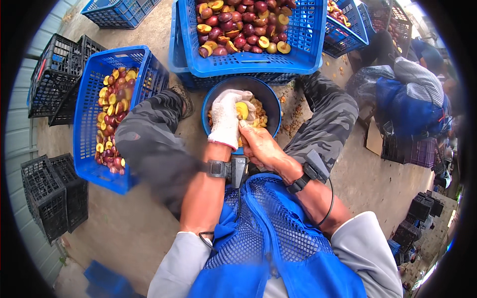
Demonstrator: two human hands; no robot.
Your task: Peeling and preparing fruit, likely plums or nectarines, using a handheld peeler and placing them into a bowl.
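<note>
Far left: blue crate point(89, 124) w/ halved plums on the floor. Centre: left hand point(226, 116), white glove, grip closed round a plum half point(242, 110), yellow flesh up, over the dark blue bucket point(271, 102) btwn the knees. Right hand point(261, 146), bare, just beside it, thumb touching the fruit; grip narrow, can't tell what's in it. Bigger blue crate point(298, 54) of plums behind bucket

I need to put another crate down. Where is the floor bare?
Bare concrete lies left of the person's left leg, between the blue crate of halved fruit and the black crates. More lies right of the right leg. Ahead it is crowded: bucket, full blue crate.
</note>
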